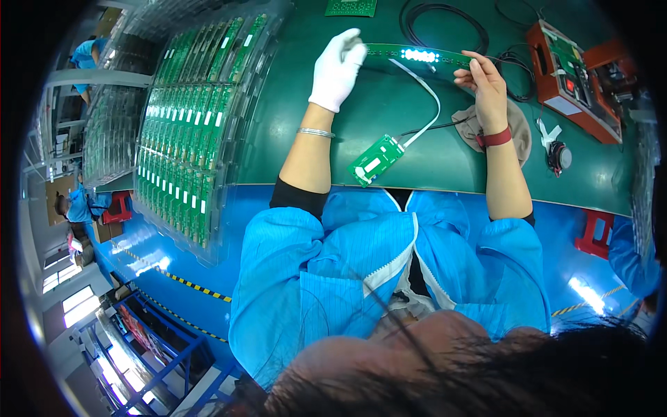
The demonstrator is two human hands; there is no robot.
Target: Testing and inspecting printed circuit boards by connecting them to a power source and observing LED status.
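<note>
Between my hands stretches a long narrow green circuit board (450, 58), its row of white LEDs lit near the middle. My left hand (339, 68), in a white glove, is closed around the left end. My bare right hand (485, 82) grips the other end between thumb and fingers. A white ribbon cable (429, 94) runs from beneath the strip down to a small green circuit board (376, 161) lying near the table's front edge. A dark cable also leads from that small board to the right, toward a brown-grey cloth (517, 131).
Clear plastic trays (182, 128) with several rows of green boards stand at the left. An orange-framed device (577, 83) is at the right, with a small round black speaker (559, 158) nearer me. Black cable coils (445, 21) lie at the back beside another green board (351, 7).
</note>
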